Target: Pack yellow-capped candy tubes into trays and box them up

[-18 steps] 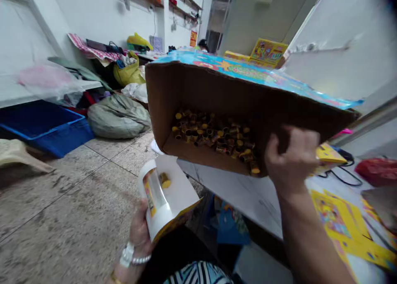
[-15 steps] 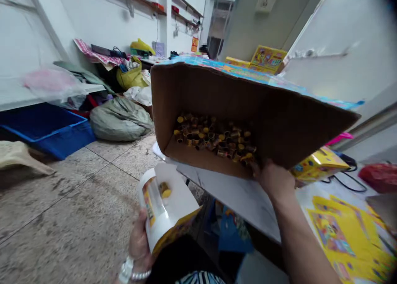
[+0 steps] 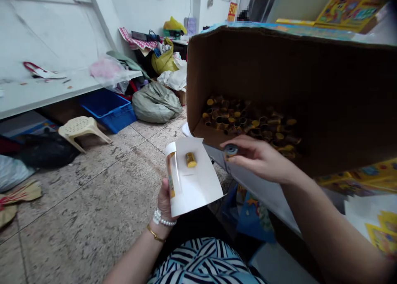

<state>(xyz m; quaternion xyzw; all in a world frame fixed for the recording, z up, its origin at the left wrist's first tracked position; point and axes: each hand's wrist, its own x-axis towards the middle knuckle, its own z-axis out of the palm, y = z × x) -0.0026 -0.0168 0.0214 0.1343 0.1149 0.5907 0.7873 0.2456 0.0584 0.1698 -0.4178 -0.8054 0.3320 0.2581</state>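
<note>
The person's left hand is closed around a folded white card sleeve, gripping it from below. The sleeve has a clear plastic tube along one edge, and a small yellow cylinder lies on the card's inner face. The right hand is narrowly pinched, with its thumb and fingers holding a small dark-topped cylinder just in front of the open brown cardboard carton. The carton is tilted toward the person, and a loose heap of small gold-and-dark cylinders lies inside it against its lower wall. Well beyond the carton, on the floor, a blue plastic crate and a bulging grey-green woven sack sit near each other.
</note>
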